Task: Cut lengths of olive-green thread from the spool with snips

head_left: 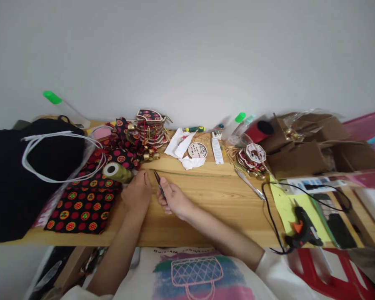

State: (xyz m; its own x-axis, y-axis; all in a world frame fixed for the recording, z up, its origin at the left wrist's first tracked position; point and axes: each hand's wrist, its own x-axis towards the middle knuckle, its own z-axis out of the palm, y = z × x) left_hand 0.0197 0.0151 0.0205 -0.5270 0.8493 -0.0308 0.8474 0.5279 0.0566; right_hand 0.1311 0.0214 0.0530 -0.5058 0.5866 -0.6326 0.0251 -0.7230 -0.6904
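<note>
My left hand (136,191) is closed beside a spool of olive-green cord (118,173). A thin green cord (190,173) runs from its fingertips to the right across the wooden table. The pinch itself is partly hidden, but the cord seems to be in it. My right hand (174,198) is wrapped round a dark pointed tool (158,181), small scissors or pliers by its shape. Its tip points up and left, close to my left fingers and the cord's left part.
Patterned cloth (81,208) and a black bag (6,179) lie left. Behind are stacked ornaments with bells (150,129), white paper (178,143), a round wooden disc (197,150) and a tube (217,148). A craft knife (250,183), glue gun (303,227) and cardboard boxes (296,160) are right.
</note>
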